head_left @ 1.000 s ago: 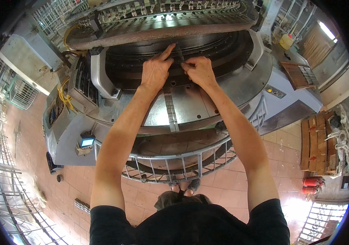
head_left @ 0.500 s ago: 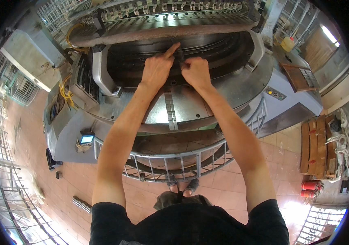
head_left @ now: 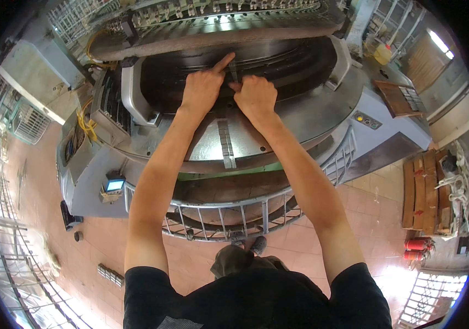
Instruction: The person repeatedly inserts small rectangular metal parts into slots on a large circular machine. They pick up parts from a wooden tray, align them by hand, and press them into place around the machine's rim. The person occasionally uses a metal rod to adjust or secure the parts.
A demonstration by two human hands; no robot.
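Both hands reach over the metal ledge of a large round machine, likely a circular knitting machine, into its dark curved recess (head_left: 163, 82). My left hand (head_left: 203, 90) stretches its index finger to the recess wall, its other fingers curled. Beside it, on the right, my right hand (head_left: 256, 94) is closed, knuckles up, with the thumb toward the left hand. A thin, flat metal strip (head_left: 233, 68) stands upright between the hands, its lower end at the right thumb. The right fingertips are hidden beneath the hand.
Silver brackets (head_left: 135, 93) flank the recess, under a rim with rows of small fittings. A curved rail (head_left: 234, 219) stands between my body and the machine. A lit screen (head_left: 114, 185) is at left; wooden crates (head_left: 425, 194) and red cylinders (head_left: 418, 245) are at right.
Both hands have shifted a little left along the recess, the right with its thumb nearer the strip. The whole view has shifted slightly, and my knee now covers more of one foot.
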